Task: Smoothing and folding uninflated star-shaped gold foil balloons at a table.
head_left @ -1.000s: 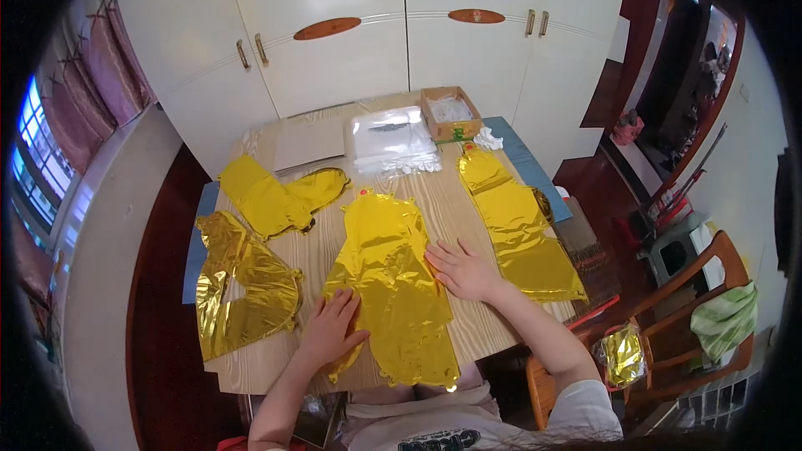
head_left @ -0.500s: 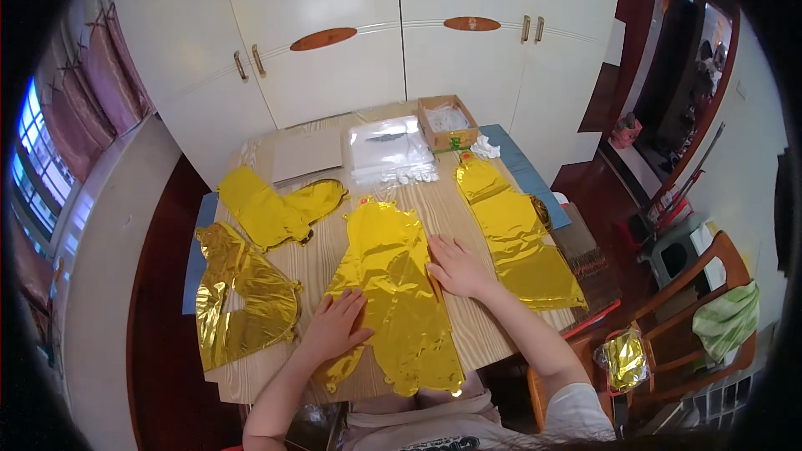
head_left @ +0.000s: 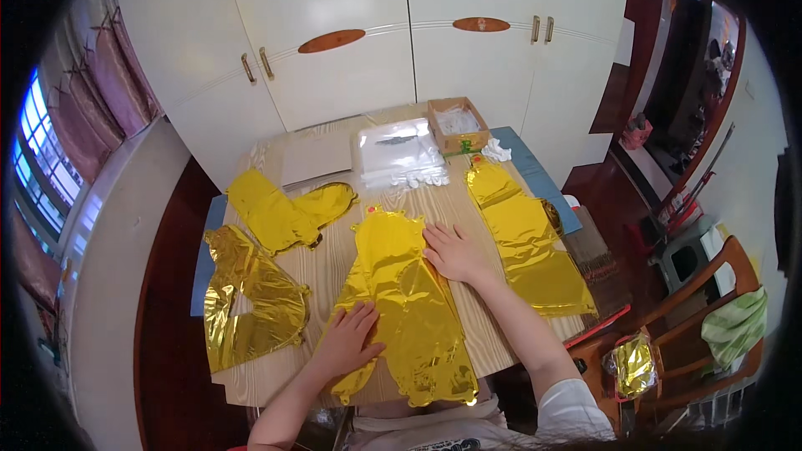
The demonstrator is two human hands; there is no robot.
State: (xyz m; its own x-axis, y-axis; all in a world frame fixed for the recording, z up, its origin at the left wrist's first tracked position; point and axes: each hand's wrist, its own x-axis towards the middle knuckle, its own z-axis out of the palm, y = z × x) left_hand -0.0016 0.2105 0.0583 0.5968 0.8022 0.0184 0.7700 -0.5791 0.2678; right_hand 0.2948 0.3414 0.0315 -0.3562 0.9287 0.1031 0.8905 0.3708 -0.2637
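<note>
A deflated gold foil balloon lies flat in the middle of the table, its near end reaching past the front edge. My left hand rests palm down on its lower left part, fingers stretched out. Higher up, my right hand lies flat across the balloon's right edge, fingers extended and holding nothing. To the left are two more gold foil balloons: a folded one further back and a creased, shiny one nearer me. Another flat gold foil balloon lies to the right of my right hand.
At the back of the wooden table sit a grey-white flat board, a stack of clear plastic bags and a cardboard box. Crumpled white tissue is beside the box. A wooden chair stands at the right.
My right hand has shifted up along the central balloon's right edge. The balloon and my left hand have moved slightly toward me. The whole view has shifted a little.
</note>
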